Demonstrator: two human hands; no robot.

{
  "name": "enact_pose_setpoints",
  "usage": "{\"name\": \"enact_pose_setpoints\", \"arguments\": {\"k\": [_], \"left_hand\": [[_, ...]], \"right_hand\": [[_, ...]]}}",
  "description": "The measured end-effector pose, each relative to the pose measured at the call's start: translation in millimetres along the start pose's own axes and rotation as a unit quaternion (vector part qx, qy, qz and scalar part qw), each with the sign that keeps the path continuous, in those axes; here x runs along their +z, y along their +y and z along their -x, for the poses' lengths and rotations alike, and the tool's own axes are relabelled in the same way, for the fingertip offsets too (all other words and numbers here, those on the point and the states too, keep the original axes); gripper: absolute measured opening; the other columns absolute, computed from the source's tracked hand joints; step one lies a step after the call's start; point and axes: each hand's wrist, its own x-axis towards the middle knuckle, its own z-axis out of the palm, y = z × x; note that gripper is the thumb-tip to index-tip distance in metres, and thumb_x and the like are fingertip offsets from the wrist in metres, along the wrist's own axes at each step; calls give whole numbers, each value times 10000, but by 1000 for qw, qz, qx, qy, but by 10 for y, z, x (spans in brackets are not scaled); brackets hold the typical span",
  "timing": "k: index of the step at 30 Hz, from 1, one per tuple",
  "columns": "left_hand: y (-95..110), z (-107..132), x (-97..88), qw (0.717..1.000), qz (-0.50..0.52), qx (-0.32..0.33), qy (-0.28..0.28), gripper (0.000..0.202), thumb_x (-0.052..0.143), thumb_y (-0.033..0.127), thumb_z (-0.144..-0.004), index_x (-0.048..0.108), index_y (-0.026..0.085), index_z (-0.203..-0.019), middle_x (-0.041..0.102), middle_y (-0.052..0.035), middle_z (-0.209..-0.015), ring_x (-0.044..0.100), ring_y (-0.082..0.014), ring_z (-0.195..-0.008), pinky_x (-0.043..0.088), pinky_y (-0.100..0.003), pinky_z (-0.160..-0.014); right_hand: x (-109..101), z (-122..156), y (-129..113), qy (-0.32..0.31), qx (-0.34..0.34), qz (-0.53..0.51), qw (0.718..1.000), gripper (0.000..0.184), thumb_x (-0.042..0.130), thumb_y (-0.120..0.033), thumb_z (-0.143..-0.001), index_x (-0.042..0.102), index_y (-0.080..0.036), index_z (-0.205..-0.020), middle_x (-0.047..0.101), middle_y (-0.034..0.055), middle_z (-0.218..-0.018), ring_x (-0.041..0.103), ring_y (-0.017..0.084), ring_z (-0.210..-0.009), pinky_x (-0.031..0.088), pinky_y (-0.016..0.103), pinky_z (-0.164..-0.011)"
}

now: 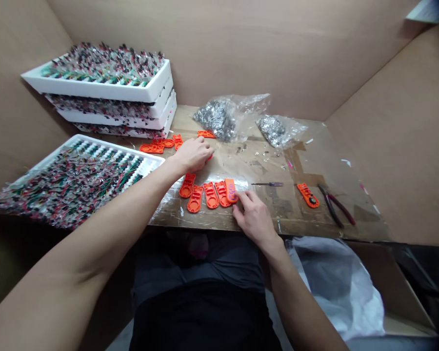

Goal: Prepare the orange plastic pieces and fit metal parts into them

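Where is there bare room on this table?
Mostly bare brown tabletop lies between the slim dark screwdriver and the lone orange plastic casing. White rectangular wire-filled trays crowd the left; orange plastic casings, left hand and right hand, the centre.

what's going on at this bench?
Someone is handling orange plastic pieces. The right hand has its fingers at the edge of a purple-marked orange piece, at the right end of a row of open orange pieces. The left hand is out beyond that row; its grip is hidden. A screwdriver and pliers lie to the right.
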Motion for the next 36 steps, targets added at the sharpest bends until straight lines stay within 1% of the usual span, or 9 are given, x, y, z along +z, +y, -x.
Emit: {"name": "enact_pose_setpoints", "arguments": {"k": [3, 5, 10, 15, 18, 22, 27, 32, 36], "left_hand": [[88, -24, -64, 999, 7, -8, 46, 315, 597, 219, -920, 697, 141, -1208, 724, -161, -1156, 599, -331, -1162, 477, -410, -893], [148, -55, -101, 998, 24, -25, 60, 357, 590, 269, -943, 671, 147, -1268, 709, -150, -1205, 621, -315, -1153, 491, -399, -894], [246, -115, -137, 992, 93, -45, 69, 401, 599, 283, -944, 655, 184, -1328, 710, -121, -1228, 696, -276, -1055, 515, -358, -802], [400, -155, -187, 979, 149, -29, 132, 486, 609, 235, -934, 602, 151, -1413, 712, -130, -1305, 696, -259, -1123, 532, -356, -906], [593, -181, -276, 979, 161, 26, 126, 430, 612, 191, -935, 625, 161, -1364, 722, -108, -1290, 693, -241, -1124, 531, -339, -898], [921, -186, -387, 980, 116, 142, 83, 315, 590, 106, -952, 664, 179, -1248, 733, -94, -1235, 684, -217, -1082, 508, -319, -845], [1295, -72, -372, 955, 59, 283, 68, 128, 616, 178, -1031, 687, 169, -1137, 755, -87, -1097, 664, -223, -998, 455, -344, -782], [1581, 68, -168, 947, 59, 306, 74, 114, 598, 210, -1061, 704, 193, -1099, 763, -77, -1105, 665, -219, -1026, 423, -363, -788], [1632, 122, -69, 951, 68, 300, 39, 120, 585, 228, -1063, 702, 200, -1064, 773, -73, -1087, 675, -225, -1036, 431, -376, -825]], "right_hand": [[-10, -56, -44, -28, -37, 44, 998, 543, 571, -136, -960, 589, -266, -1487, 517, 152, -1497, 627, 310, -1168, 594, 413, -897], [-26, -115, -66, -54, -71, 65, 994, 510, 573, -118, -962, 625, -266, -1447, 499, 154, -1514, 583, 330, -1241, 586, 430, -949], [-81, -184, -60, -53, -73, 13, 996, 340, 563, -123, -982, 668, -206, -1294, 584, 163, -1332, 631, 288, -1076, 571, 429, -957], [-57, -33, 28, 14, -7, -96, 995, 184, 589, -180, -996, 687, -178, -1152, 662, 108, -1067, 652, 246, -872, 555, 392, -843], [-46, 99, 138, 47, 17, -157, 986, 256, 606, -236, -1017, 684, -196, -1258, 704, 90, -1073, 670, 227, -831, 553, 378, -825], [-90, 167, 382, 114, 64, -122, 984, 204, 561, -272, -1043, 732, -199, -1125, 709, 101, -1037, 676, 257, -888, 536, 386, -816], [-127, 63, 640, 73, 61, -54, 994, 166, 567, -231, -997, 725, -205, -954, 649, 81, -925, 622, 238, -818, 493, 349, -768], [-179, 24, 754, 60, 56, -26, 996, 221, 505, -193, -1005, 706, -194, -913, 650, 93, -926, 629, 243, -838, 473, 344, -766], [-267, 68, 848, 52, 53, -25, 997, 193, 530, -202, -994, 717, -184, -952, 682, 101, -936, 652, 251, -838, 490, 360, -784]]}}
